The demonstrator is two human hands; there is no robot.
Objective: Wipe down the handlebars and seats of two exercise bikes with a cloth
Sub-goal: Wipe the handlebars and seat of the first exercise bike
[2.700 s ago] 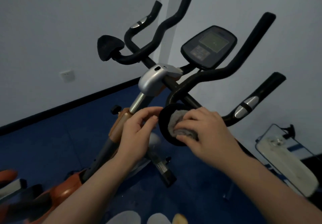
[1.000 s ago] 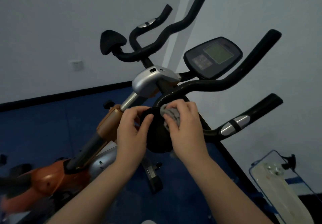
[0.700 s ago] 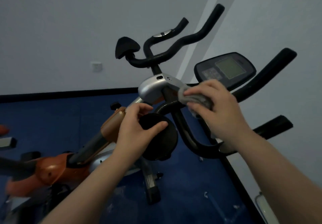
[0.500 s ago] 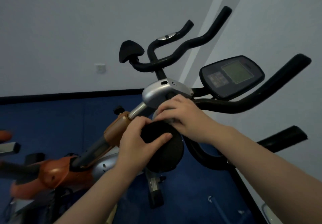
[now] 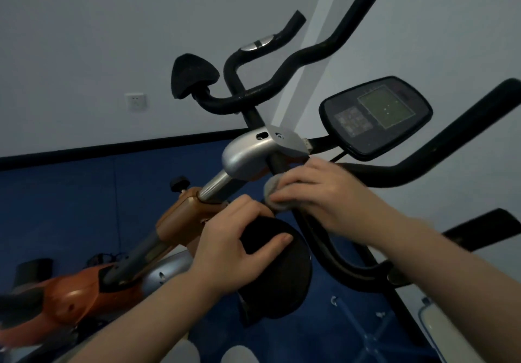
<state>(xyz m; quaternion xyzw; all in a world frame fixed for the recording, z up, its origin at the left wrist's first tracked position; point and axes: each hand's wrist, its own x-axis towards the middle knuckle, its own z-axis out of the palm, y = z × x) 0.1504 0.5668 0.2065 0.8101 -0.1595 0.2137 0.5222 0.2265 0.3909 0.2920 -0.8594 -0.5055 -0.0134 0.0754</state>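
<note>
An orange and silver exercise bike fills the view, with black handlebars curving up to the right and left. My right hand presses a small grey cloth against the handlebar just below the silver stem clamp. My left hand grips the near round black elbow pad from its top edge. A second black elbow pad sticks up at the far left of the bars. No seat is in view.
The black console with a greenish screen sits right of the stem. A white wall with a socket stands behind, above a blue floor. A pale object lies at the lower right edge.
My right hand went from wiping the near pad up onto the handlebar near the stem with the cloth. My left hand stayed on the pad. The camera drew closer.
</note>
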